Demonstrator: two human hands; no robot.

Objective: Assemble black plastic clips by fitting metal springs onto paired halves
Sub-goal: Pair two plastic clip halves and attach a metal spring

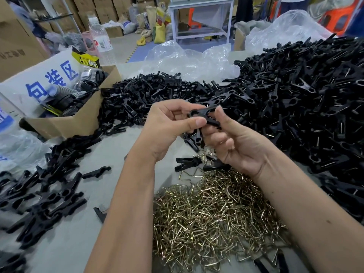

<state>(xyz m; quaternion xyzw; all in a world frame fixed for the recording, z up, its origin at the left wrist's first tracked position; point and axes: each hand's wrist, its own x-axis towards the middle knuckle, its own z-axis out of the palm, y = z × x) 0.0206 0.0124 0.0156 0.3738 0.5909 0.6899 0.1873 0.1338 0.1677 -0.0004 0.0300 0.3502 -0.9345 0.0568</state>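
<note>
Both hands meet above the middle of the table on a black plastic clip (204,115). My left hand (167,125) pinches its near end between thumb and fingers. My right hand (232,138) grips its other end, and more black clip halves (194,137) hang under its fingers. A heap of brass-coloured metal springs (212,209) lies below my forearms. Loose black clip halves (137,101) are piled beyond my hands. A large heap of black clips with springs fitted (307,99) fills the right side.
An open cardboard box (65,119) with black tubing stands at the left, beside a blue-and-white sign (49,79). More black clips (39,200) are scattered at the lower left. Clear plastic bags (189,58) lie behind the piles. Cartons and a white table stand farther back.
</note>
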